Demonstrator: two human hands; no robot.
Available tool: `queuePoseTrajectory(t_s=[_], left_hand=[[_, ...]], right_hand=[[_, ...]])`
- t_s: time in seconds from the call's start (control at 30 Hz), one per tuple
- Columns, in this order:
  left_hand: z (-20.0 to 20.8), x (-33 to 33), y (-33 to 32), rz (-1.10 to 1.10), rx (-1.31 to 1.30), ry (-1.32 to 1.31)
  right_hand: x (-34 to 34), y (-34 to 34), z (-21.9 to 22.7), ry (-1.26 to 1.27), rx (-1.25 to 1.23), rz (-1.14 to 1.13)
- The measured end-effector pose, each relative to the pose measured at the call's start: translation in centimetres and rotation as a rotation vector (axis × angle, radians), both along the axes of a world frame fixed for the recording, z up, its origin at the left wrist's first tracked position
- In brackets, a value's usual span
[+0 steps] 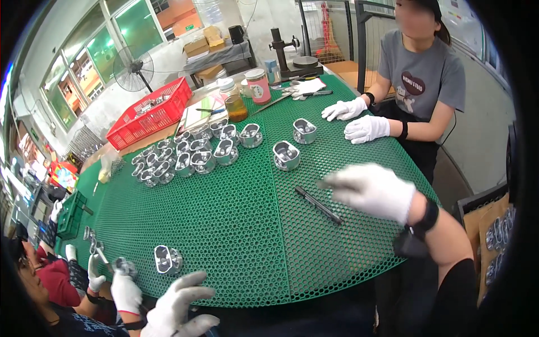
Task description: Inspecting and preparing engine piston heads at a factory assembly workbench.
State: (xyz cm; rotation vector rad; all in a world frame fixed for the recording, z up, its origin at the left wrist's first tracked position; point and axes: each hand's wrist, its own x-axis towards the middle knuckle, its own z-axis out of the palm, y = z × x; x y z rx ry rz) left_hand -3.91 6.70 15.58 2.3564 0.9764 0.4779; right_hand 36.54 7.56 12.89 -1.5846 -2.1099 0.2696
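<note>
My right hand (370, 192), in a white glove, hovers over the right part of the green mat, fingers stretched to the left and slightly blurred, with nothing visible in them. Just left of it and below lies a slim dark pen-like tool (318, 205). My left hand (182, 306), also gloved, is at the near edge with fingers apart and nothing in it. Closest to that hand, a shiny metal piston (168, 259) rests on the mat. Two more pistons, one nearer (286, 155) and one farther (304, 131), stand beyond the pen-like tool.
Several pistons (191, 154) cluster toward the far left of the green mat (224, 224). Behind them are a red crate (149, 112), jars (236, 106) and a gauge stand (286, 56). A co-worker's gloved hands (365, 128) rest at the right edge; another co-worker's hand (126, 291) is lower left.
</note>
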Motion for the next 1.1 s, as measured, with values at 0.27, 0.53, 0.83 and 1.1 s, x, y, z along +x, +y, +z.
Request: queuePoseTrajectory(t_s=[0.27,0.53,0.83,1.1], left_hand=[[-4.8,-3.7,1.5,0.186,-0.076,0.078],[-6.5,-11.7,10.4,0.682,0.308,0.311],[-15.5,-30.9,8.4,0.967,0.642,0.671],[-21.7,-12.8,-6.4,0.681,-0.863,-0.163]], right_hand=[[4.0,19.0,-4.1,-0.279,-0.043,-0.205],[5.1,27.3,-8.1,-0.368,-0.336,-0.406],[0.9,26.3,-4.7,-0.279,-0.435,-0.126],[-1.5,27.8,-6.9,-0.520,-0.217,-0.141]])
